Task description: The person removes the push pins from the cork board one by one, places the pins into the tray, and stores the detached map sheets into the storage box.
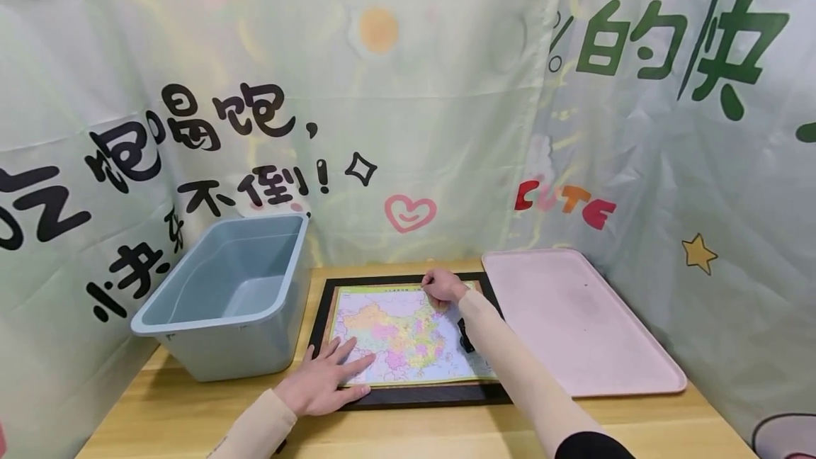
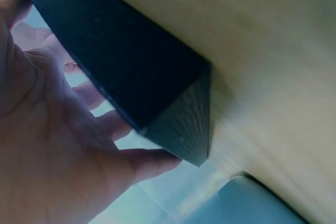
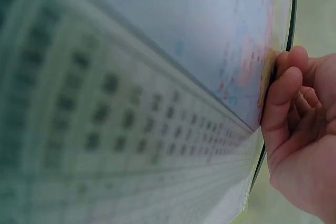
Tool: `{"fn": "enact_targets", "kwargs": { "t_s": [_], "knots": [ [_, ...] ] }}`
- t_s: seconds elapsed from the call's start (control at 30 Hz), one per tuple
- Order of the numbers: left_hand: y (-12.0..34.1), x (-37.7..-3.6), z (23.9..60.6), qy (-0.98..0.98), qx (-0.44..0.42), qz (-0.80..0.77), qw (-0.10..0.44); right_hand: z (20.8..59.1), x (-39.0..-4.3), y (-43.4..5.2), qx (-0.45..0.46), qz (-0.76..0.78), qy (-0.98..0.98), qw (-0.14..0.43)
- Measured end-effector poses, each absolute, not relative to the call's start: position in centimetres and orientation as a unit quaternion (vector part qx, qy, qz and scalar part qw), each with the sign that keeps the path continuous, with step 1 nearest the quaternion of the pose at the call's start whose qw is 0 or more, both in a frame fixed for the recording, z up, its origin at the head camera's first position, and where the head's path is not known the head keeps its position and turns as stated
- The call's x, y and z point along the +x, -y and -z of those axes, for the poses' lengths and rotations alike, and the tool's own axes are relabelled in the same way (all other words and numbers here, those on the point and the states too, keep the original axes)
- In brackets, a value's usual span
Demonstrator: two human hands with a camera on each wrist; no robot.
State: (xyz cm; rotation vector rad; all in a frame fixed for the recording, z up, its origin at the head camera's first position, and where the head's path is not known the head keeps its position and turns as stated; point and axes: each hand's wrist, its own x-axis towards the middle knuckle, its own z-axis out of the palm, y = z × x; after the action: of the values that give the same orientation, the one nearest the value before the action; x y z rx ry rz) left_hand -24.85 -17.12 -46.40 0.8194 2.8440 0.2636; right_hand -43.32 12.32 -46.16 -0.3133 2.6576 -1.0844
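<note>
Fingers (image 1: 347, 353) of the left hand (image 1: 321, 381) lie straight and spread, flat on the near left corner of the map (image 1: 408, 331), in the head view. That map sits in a black frame (image 1: 421, 395) in the middle of the wooden bench (image 1: 395, 438). The right hand (image 1: 441, 286) reaches across to the map's far edge, its fingers curled down at the top border; from here I cannot tell whether they pinch anything. A grey-blue bin (image 1: 223, 303) stands just left of the frame, and a pink tray (image 1: 574, 317) lies just right of it. Printed cloth (image 1: 414, 91) hangs behind and to both sides.

Left wrist view: the left hand (image 2: 58, 145) is open, its fingers (image 2: 152, 161) stretched along the black frame's corner (image 2: 157, 98) and touching its edge. The pale bench (image 2: 262, 51) fills the right of the picture, and a bit of the bin (image 2: 247, 203) shows at the bottom.

Right wrist view: the right hand (image 3: 299, 145) has its fingers (image 3: 281, 98) curled against the map's edge (image 3: 265, 77), fingertips pressed to the coloured border. The map's surface (image 3: 184, 35) fills most of this picture, blurred close to the lens. Whether the fingers grip the edge or only press on it cannot be told.
</note>
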Motion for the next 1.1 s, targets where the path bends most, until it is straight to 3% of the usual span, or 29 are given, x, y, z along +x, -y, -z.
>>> {"fn": "enact_targets", "kwargs": {
  "t_s": [1.1],
  "knots": [
    [17.15,-25.10,46.32,-0.954,0.266,-0.103,0.096,46.56,-43.50,-12.64,-0.111,0.398,-0.901,0.131]
  ]
}}
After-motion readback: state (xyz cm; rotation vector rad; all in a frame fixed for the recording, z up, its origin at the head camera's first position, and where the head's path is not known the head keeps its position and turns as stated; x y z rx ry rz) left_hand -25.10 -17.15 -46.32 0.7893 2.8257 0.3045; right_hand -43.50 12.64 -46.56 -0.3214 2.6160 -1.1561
